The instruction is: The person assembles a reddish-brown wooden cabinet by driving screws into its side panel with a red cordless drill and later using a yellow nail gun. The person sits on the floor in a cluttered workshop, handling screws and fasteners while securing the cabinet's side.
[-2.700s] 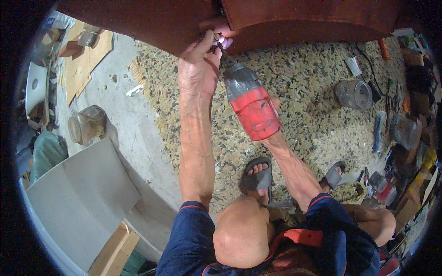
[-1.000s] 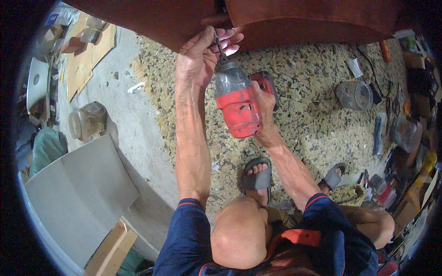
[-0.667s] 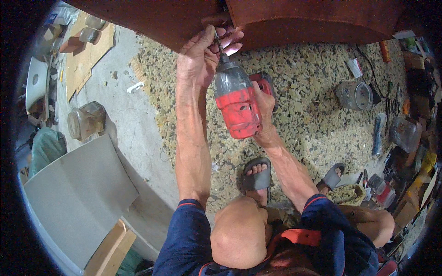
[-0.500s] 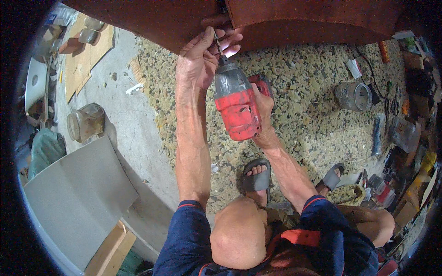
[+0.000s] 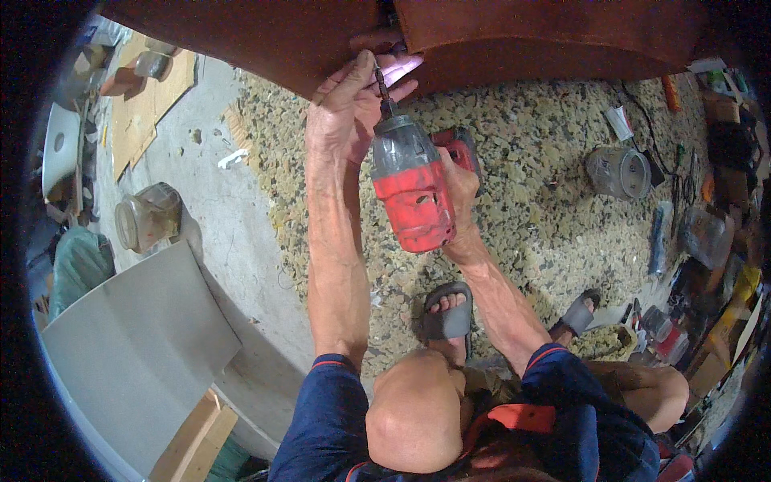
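Note:
My right hand (image 5: pixel 459 189) is closed round the grip of a red and grey cordless impact driver (image 5: pixel 414 189), partly behind its body. The tool's nose points up and away, with a thin dark bit (image 5: pixel 381 87) in it. My left hand (image 5: pixel 351 100) is raised at the bit's tip, thumb bent in and other fingers stretched behind the bit in the light. Whatever the thumb and forefinger pinch there is too small to make out. Just beyond the fingers is the underside of a brown leather-like covered piece (image 5: pixel 546 28), with a dark gap between two panels.
On the left lie a grey curved panel (image 5: pixel 136 337), a clear jar (image 5: pixel 148 217) and cardboard (image 5: pixel 161 108). A clear tub (image 5: pixel 618 173) and a dark cable are at right, near piled clutter. A speckled foam mat (image 5: pixel 514 217) lies beneath me, with my sandalled foot (image 5: pixel 447 313) on it.
The driver has come slightly down and toward me, so more of the bit shows by my left fingers. My left hand stays nearly where it was, its fingers shifting a little.

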`<state>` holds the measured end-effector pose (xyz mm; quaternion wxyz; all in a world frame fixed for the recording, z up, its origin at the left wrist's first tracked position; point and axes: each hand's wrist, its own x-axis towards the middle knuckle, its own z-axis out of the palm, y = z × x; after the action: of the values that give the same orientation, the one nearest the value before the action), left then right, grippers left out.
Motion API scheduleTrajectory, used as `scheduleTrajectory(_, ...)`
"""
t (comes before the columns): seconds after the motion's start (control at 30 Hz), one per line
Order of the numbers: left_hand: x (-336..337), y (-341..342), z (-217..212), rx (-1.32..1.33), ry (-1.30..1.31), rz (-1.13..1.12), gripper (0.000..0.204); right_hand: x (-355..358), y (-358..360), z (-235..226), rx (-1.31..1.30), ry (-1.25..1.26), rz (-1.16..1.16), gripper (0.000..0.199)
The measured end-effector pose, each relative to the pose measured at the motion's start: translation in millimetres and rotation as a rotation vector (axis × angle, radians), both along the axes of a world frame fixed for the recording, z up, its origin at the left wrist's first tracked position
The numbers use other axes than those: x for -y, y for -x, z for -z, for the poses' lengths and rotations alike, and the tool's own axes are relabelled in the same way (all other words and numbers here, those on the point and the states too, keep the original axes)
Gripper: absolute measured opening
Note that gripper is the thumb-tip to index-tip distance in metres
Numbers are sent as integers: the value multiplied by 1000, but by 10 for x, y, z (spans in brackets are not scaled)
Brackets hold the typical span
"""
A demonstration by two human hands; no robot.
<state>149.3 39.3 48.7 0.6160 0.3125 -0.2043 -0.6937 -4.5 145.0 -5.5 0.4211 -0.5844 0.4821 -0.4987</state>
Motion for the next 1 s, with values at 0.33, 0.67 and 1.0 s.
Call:
scheduleTrajectory(0.33,-49,66,-32,268,58,-63,37,-11,-54,36,36,-75,56,25)
scheduleTrajectory(0.67,58,0,116,57,21,-169,42,97,21,-159,-145,261,42,22)
scheduleTrajectory(1.0,39,66,195,510,-69,-329,58,222,96,-246,-301,308,79,30)
